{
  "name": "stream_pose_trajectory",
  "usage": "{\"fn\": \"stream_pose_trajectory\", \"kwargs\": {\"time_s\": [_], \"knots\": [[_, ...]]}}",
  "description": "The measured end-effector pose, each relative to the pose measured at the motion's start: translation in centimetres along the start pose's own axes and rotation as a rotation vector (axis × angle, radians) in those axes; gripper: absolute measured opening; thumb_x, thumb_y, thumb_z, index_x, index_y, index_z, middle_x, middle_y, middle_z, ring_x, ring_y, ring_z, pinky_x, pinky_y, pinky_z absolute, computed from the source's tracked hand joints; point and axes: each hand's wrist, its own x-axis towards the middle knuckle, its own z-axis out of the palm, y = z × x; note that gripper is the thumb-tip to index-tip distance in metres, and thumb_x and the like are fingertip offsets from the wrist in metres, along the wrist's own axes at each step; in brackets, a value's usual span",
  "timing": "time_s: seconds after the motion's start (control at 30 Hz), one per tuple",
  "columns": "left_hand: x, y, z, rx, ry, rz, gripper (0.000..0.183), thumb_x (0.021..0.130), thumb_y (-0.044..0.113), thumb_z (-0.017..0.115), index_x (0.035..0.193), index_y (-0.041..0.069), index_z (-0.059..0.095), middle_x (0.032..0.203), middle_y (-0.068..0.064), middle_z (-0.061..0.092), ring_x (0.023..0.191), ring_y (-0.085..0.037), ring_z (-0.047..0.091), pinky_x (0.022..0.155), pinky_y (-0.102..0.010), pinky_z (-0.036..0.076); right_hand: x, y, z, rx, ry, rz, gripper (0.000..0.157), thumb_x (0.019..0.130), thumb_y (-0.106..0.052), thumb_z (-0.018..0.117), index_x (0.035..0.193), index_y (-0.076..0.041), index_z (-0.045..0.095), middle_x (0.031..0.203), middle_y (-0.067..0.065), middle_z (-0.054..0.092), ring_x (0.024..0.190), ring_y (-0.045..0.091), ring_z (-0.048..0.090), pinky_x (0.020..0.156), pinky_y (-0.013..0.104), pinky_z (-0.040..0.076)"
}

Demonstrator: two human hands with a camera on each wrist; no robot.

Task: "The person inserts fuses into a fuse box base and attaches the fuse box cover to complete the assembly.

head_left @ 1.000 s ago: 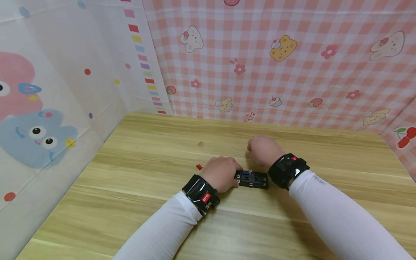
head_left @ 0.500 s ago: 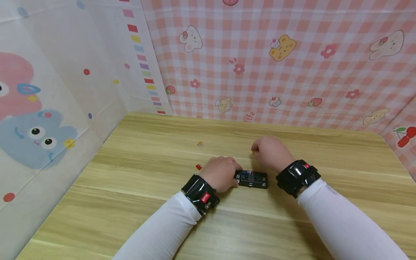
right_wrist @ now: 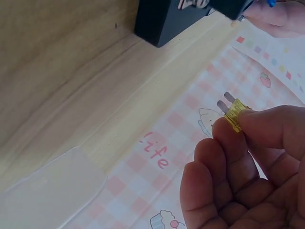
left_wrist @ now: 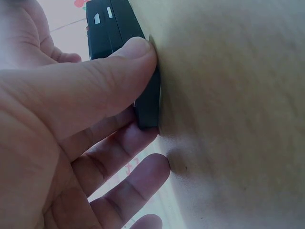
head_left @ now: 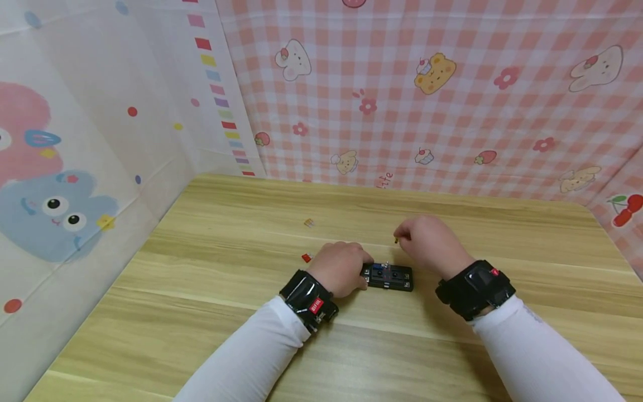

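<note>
A small black fuse box [head_left: 389, 277] lies on the wooden table [head_left: 241, 290]. My left hand [head_left: 341, 268] grips its left end, thumb and fingers pressed on the black casing [left_wrist: 145, 95]. My right hand [head_left: 429, 241] hovers just behind and right of the box. It pinches a small yellow blade fuse [right_wrist: 234, 114] between thumb and fingertips, its two metal prongs sticking out. In the head view the yellow fuse [head_left: 396, 240] shows as a tiny speck at the fingertips. The fuse box [right_wrist: 176, 16] is also seen in the right wrist view.
A red fuse [head_left: 306, 258] lies on the table left of my left hand. A pale small fuse [head_left: 308, 223] lies farther back. Patterned cloth walls [head_left: 427, 95] close in the table at the back and left.
My right hand has moved right and slightly nearer, lifting the yellow fuse off the table behind the box. My left hand has stayed on the fuse box.
</note>
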Motion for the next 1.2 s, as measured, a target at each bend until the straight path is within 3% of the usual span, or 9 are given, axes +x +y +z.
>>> {"fn": "stream_pose_trajectory", "kwargs": {"time_s": [0.33,0.7,1.2], "knots": [[-0.1,0.0,0.0,0.011,0.003,0.002,0.046,0.074,0.042,0.077,0.116,0.027,0.066,0.11,0.007,0.062,0.093,-0.013,0.055,0.078,-0.038,0.046,-1.8,-0.4,-0.2,0.063,-0.012,0.003,0.014,0.088,-0.012,0.061,0.096,-0.009,0.073,0.095,0.005,0.068,0.075,0.015,0.055,0.066,0.037,0.049],[0.0,0.0,0.1,0.009,0.011,0.002,0.046,0.073,0.042,0.077,0.115,0.027,0.067,0.109,0.008,0.063,0.091,-0.013,0.055,0.077,-0.037,0.046,-3.0,-0.9,-0.1,0.075,-0.023,0.008,0.011,0.087,-0.01,0.064,0.093,-0.011,0.073,0.093,0.005,0.068,0.077,0.015,0.056,0.069,0.039,0.05],[0.1,0.0,0.1,-0.004,0.009,0.003,0.042,0.072,0.042,0.078,0.111,0.027,0.068,0.103,0.009,0.063,0.083,-0.01,0.053,0.073,-0.034,0.045,-3.7,-1.0,0.5,0.083,-0.019,-0.015,0.01,0.084,-0.009,0.066,0.089,-0.013,0.074,0.087,0.001,0.068,0.073,0.012,0.055,0.066,0.037,0.051]]}}
